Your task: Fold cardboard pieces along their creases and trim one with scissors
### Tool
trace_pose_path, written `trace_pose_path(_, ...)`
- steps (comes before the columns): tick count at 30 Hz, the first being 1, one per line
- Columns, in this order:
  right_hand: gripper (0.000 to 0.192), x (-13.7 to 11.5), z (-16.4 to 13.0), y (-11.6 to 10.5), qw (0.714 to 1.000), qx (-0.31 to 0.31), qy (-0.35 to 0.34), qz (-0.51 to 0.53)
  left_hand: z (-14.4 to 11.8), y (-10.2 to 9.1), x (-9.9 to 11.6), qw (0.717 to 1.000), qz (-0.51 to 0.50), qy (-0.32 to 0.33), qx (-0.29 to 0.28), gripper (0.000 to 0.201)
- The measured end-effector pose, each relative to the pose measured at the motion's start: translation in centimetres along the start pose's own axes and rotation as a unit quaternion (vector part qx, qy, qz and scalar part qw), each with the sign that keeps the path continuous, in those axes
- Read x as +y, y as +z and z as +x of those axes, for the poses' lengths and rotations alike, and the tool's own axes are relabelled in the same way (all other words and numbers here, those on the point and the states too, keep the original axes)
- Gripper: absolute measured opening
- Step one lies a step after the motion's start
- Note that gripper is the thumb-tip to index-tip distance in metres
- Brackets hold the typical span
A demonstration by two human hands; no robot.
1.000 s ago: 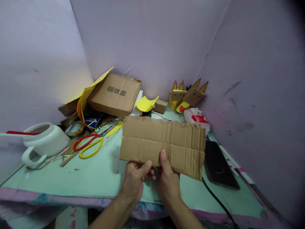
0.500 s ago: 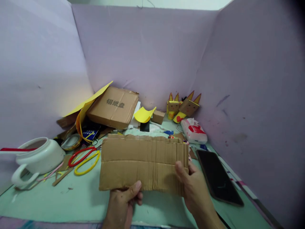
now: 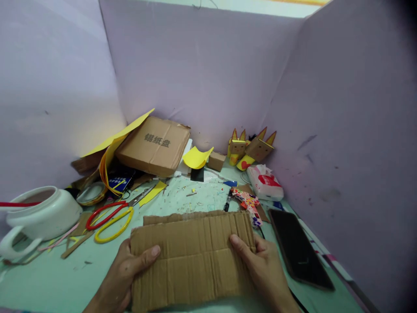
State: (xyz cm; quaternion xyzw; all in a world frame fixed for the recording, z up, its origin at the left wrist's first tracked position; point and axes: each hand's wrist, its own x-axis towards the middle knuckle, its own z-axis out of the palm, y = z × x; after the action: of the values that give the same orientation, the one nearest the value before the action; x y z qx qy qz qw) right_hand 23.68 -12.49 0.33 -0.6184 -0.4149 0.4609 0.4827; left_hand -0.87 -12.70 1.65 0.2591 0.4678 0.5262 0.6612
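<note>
In the head view, a corrugated cardboard sheet (image 3: 192, 261) is gripped low over the green table (image 3: 202, 198), its left edge pinched by the left hand (image 3: 122, 276) and its right edge by the right hand (image 3: 265, 271), thumbs laid on top. To the sheet's left, red and yellow scissors (image 3: 109, 215) and a white jug (image 3: 41, 215) are seen; behind it a printed box (image 3: 153, 145) is propped. To the sheet's right a dark phone (image 3: 298, 248) is laid flat, with a patterned pen-like tool (image 3: 247, 202) just beyond the sheet's far right corner.
</note>
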Motion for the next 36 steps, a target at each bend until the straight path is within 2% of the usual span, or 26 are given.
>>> trace_pose_path(3,0.041,0.6,0.0,0.1,0.999,-0.015,0.013,0.034,-0.1,0.4,-0.1,1.000,-0.010,-0.009,-0.009,0.051)
trace_pose_path(6,0.046,1.2,0.0,0.4,0.993,-0.045,0.006,0.112,-0.1,0.5,-0.1,0.999,0.038,0.037,0.012,0.045)
trace_pose_path(9,0.048,1.7,0.3,0.5,0.985,-0.075,0.028,0.156,0.2,0.3,-0.3,0.994,0.081,0.064,0.033,0.044)
trace_pose_path(11,0.046,1.8,0.6,0.2,0.988,-0.077,0.033,0.126,0.6,0.0,-0.4,0.987,0.136,0.073,0.038,0.042)
trace_pose_path(14,0.048,2.1,1.3,-0.3,0.995,-0.073,0.027,0.067,1.2,-0.4,-0.5,0.976,0.202,0.074,0.015,0.039)
trace_pose_path(20,0.050,2.7,1.9,-0.6,0.999,-0.052,0.013,0.010,1.4,0.0,0.1,0.989,0.134,0.049,-0.032,0.037)
trace_pose_path(24,0.047,2.4,1.5,-0.5,1.000,0.011,-0.024,0.009,1.5,0.4,0.2,0.993,0.080,0.007,-0.086,0.043)
trace_pose_path(27,0.045,1.9,1.3,-0.7,0.999,0.037,-0.023,0.015,1.7,0.3,-0.1,0.987,0.143,0.036,-0.059,0.036)
trace_pose_path(31,0.051,1.6,1.6,-1.5,0.992,-0.051,-0.017,0.117,1.9,-0.2,-0.3,0.990,0.108,0.094,0.019,0.036)
trace_pose_path(33,0.055,1.5,1.9,-1.6,0.977,-0.098,-0.034,0.187,1.9,-0.4,-0.2,0.984,0.096,0.140,0.057,0.034)
trace_pose_path(36,0.060,1.6,2.1,-1.2,0.952,-0.123,-0.030,0.279,1.3,0.1,0.0,0.967,0.123,0.203,0.087,0.023)
